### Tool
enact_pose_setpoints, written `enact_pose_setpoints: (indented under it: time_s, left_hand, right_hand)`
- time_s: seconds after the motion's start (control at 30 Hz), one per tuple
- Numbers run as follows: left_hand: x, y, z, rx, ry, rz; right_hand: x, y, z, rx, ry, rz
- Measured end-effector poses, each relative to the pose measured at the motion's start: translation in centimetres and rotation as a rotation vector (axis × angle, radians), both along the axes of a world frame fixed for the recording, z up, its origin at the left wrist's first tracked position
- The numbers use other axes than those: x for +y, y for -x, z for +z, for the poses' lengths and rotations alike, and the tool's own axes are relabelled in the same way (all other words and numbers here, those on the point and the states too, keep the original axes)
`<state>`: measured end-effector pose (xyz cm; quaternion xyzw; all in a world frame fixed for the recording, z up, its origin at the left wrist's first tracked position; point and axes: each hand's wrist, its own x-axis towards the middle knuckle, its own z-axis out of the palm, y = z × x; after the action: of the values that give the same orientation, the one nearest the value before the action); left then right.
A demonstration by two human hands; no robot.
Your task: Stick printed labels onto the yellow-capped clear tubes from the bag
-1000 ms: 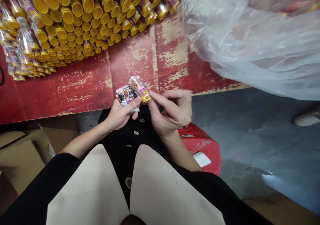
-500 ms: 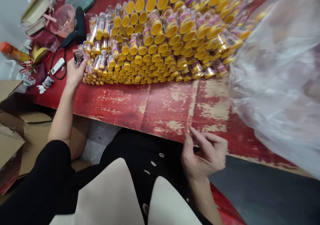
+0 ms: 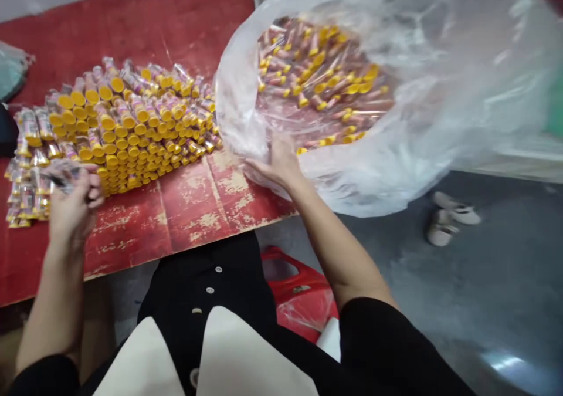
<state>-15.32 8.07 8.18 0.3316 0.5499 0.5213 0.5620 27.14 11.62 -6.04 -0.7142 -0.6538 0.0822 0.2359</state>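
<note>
My left hand [image 3: 73, 202] is closed at the left end of a stacked pile of clear tubes with yellow caps [image 3: 132, 132]. A small clear and dark thing [image 3: 65, 176] shows in its fingers, too blurred to name. On the right, my right hand [image 3: 281, 158] reaches into the mouth of a large translucent plastic bag [image 3: 352, 185], with the thumb spread away from the fingers. Its fingertips are blurred against the bag's inside. Many loose yellow-capped tubes [image 3: 316, 85] lie inside the bag, beyond my right hand.
The piled tubes stand on a worn red tabletop [image 3: 185, 208], whose front edge runs before my body. Below, a red plastic stool [image 3: 299, 284] stands close to me. A pair of shoes [image 3: 444, 220] lies on the grey floor at right.
The view has swung right, bringing the bag's open mouth into sight. My right hand has gone from the table's front edge into the bag's mouth. My left hand stays by the pile's left end.
</note>
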Motion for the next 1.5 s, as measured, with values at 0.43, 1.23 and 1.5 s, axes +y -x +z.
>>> enact_pose_setpoints:
  time_s: [0.43,1.23,1.5]
  left_hand:
    - [-0.7,-12.7,-7.6,-0.063,0.121,-0.323]
    - [-4.4,-15.4,-10.5,-0.51,0.419,-0.197]
    - [-5.4,-16.5,-9.9,-0.641,0.419,-0.143]
  right_hand:
    - [-9.0,-4.6,3.2,0.191,-0.034,0.249]
    - [-7.5,1.5,3.3,0.199,-0.098,0.259]
    - [-1.5,0.6,0.4,0.025,0.079,-0.162]
